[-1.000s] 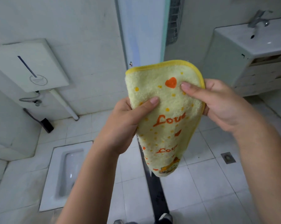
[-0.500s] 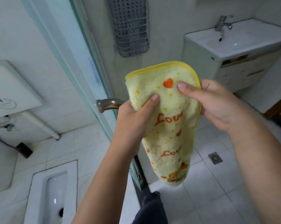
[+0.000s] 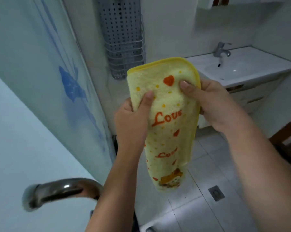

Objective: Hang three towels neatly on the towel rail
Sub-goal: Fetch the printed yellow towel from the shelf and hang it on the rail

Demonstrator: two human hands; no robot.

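Yellow terry towel [image 3: 168,114], folded with a rounded bound edge, hangs between both hands: left hand [image 3: 133,121] and right hand [image 3: 213,102] pinch its upper corners. View has swung rightward; the metal door handle [image 3: 61,190] now sits lower left, with the washbasin [image 3: 238,69] nearer.

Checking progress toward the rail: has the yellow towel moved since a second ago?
Yes. The yellow towel has moved right, off the glass door toward the sink.

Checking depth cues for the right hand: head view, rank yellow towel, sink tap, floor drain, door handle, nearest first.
1. Yellow towel: pinched in the right hand.
2. Sink tap: above, slightly right.
3. Floor drain: below, on the tiles; too close to call against the tap.
4. Door handle: far lower left.
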